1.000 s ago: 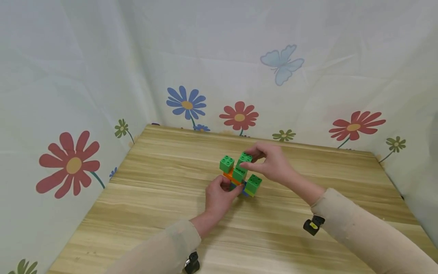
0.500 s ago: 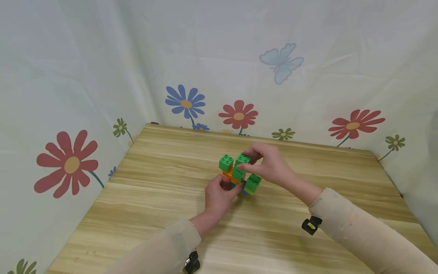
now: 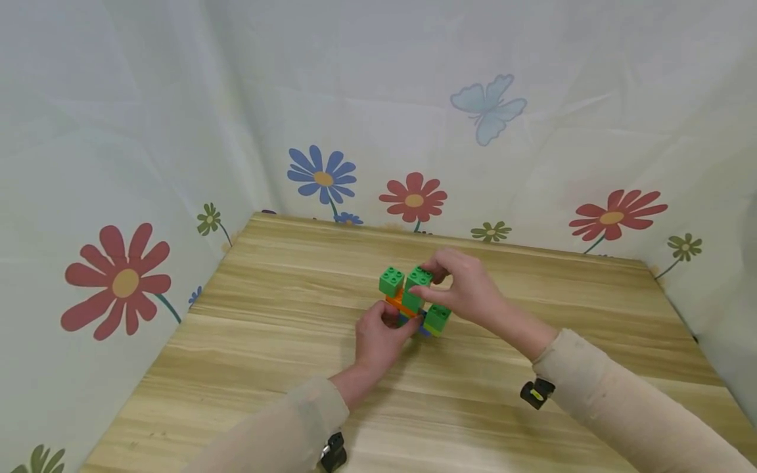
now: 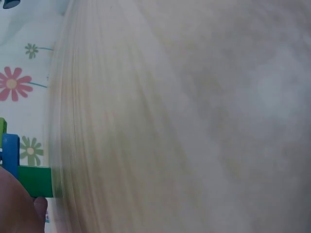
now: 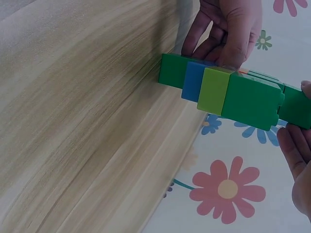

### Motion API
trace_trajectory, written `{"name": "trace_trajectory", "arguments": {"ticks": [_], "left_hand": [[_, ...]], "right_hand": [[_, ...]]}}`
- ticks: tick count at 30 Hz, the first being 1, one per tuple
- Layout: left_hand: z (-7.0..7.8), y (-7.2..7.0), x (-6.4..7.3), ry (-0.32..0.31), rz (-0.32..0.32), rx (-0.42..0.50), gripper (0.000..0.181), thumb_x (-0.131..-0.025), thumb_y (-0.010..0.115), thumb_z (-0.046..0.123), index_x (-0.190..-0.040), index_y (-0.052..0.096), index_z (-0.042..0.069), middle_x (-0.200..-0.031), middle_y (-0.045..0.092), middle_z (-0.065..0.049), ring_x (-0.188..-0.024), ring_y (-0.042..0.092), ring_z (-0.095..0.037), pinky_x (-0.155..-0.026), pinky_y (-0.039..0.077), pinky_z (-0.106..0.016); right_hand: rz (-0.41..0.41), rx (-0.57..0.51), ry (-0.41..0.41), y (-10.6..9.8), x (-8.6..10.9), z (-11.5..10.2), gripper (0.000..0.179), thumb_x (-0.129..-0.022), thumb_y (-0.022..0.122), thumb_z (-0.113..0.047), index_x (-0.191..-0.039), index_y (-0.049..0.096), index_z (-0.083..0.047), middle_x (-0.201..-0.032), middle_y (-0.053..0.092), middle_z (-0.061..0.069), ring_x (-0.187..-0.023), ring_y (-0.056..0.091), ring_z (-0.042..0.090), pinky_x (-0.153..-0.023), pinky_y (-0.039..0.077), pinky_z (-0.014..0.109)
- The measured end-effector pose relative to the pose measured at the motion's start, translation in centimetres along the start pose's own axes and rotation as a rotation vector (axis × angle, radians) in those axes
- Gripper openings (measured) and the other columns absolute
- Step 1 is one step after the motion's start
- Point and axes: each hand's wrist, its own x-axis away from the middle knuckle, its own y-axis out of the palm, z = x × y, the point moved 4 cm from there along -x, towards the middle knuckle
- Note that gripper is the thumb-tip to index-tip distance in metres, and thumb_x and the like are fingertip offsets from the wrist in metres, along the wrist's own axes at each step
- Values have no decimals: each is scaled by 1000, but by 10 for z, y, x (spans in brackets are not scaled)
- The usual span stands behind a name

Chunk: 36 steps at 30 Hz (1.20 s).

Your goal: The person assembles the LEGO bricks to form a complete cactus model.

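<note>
A small stack of toy building bricks stands on the wooden table in the head view, with an orange brick (image 3: 397, 304) across its middle. My left hand (image 3: 378, 338) grips its lower part between thumb and fingers, covering some of it. My right hand (image 3: 470, 289) pinches a green brick (image 3: 419, 276) at the top centre, directly over another green one. Other green bricks form the left top (image 3: 391, 281) and the right top (image 3: 437, 318). In the right wrist view, a blue brick (image 5: 193, 82) and a lime brick (image 5: 214, 92) sit lower in the stack.
The wooden table (image 3: 266, 368) extends on all sides of the hands. Behind and beside it hangs a pale cloth (image 3: 378, 85) printed with flowers and a butterfly. A small black device (image 3: 537, 393) is strapped at the right sleeve, another device (image 3: 334, 452) at the left.
My right hand has shifted slightly down and left with the green brick, which now covers the studs of the green brick beneath it. My left hand keeps its grip in place.
</note>
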Motion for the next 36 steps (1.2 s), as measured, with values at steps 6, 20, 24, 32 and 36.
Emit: {"name": "trace_trajectory", "arguments": {"ticks": [6,20,24,32,36], "left_hand": [[2,0,1,-12,-3,3,34,-87,91,31,-96,67,7,-94,73,-4,-91,71,-18,-87,63,-40],[1,1,1,-6,2,2,34,-87,91,32,-95,67,8,-93,73,-2,-89,70,-17,-85,63,-40],[0,1,1,-6,4,4,35,-87,91,32,-95,67,8,-93,72,-2,-89,70,-17,-85,63,-39],[-1,1,1,-12,10,1,34,-87,91,31,-95,68,8,-94,74,-3,-90,70,-18,-86,63,-38],[0,1,2,7,12,14,34,-87,91,30,-96,68,7,-95,75,-5,-90,71,-18,-86,64,-40]], "right_hand": [[30,-6,-25,2,2,-1,34,-81,97,-15,-100,70,-6,-91,69,1,-79,71,18,-72,65,39],[124,-24,-60,11,8,2,33,-81,96,-13,-95,67,-6,-90,70,3,-77,72,18,-70,65,34],[145,-30,-59,13,11,3,33,-80,96,-12,-98,69,-5,-92,70,3,-79,73,18,-73,66,33],[143,-16,-59,14,12,4,35,-80,96,-14,-102,70,-5,-95,72,5,-82,73,17,-75,66,34],[143,-14,-56,13,13,5,37,-80,96,-14,-104,70,-5,-96,72,5,-83,73,17,-76,66,36]]}}
